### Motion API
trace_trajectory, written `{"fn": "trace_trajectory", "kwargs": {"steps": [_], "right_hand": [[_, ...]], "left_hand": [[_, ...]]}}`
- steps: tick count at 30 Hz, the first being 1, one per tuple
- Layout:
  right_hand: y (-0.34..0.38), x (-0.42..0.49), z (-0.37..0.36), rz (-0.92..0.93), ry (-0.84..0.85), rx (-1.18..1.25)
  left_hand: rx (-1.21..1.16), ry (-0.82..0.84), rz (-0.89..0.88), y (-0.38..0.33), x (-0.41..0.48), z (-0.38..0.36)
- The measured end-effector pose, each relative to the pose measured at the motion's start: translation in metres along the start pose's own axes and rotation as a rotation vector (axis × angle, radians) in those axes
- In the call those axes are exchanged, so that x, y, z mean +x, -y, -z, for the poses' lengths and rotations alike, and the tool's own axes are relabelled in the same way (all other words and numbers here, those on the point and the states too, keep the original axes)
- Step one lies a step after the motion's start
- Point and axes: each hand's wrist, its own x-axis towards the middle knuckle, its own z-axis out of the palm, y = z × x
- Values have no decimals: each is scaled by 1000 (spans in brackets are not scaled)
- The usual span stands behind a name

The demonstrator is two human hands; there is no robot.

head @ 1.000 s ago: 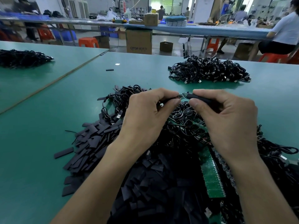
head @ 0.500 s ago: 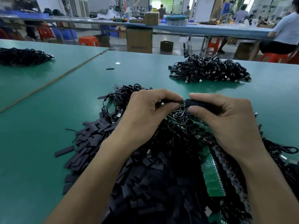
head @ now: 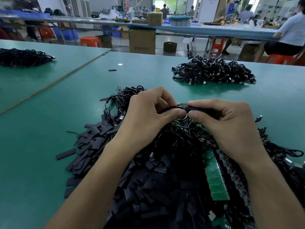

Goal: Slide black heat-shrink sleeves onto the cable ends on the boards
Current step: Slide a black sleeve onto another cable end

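My left hand (head: 145, 116) pinches a thin black cable (head: 168, 108) between thumb and fingers. My right hand (head: 229, 124) grips a black heat-shrink sleeve (head: 197, 109) that sits over the cable's end; the fingertips of both hands nearly meet above the heap. The small board at the cable end is hidden inside the sleeve. Below the hands lies a pile of loose flat black sleeves (head: 148, 179) and a tangle of cables with green circuit boards (head: 216, 179).
A finished heap of black cables (head: 214, 71) lies at the back right of the green table (head: 49, 154). Another cable heap (head: 23, 57) sits far left on the neighbouring table. One stray sleeve (head: 112, 70) lies mid-table. Benches, boxes and seated people fill the background.
The green board tip visible between my hands a second ago has vanished under the sleeve. Both hands dropped slightly and drew closer together.
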Motion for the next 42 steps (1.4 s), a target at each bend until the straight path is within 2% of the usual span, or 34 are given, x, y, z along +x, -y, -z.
{"fn": "trace_trajectory", "kwargs": {"steps": [4, 13, 20, 28, 42], "right_hand": [[-1, 0, -3, -36, -66, 27], [1, 0, -4, -67, -92, 150], [4, 0, -5, -52, -72, 166], [-2, 0, -4, -23, -82, 59], [0, 0, -8, -74, -60, 100]], "left_hand": [[12, -82, -34, 1, -1, -1], [-64, 15, 82, 4, 1, -2], [70, 53, -16, 3, 2, -1], [354, 160, -141, 0, 0, -1], [421, 219, -143, -6, 0, -6]]}}
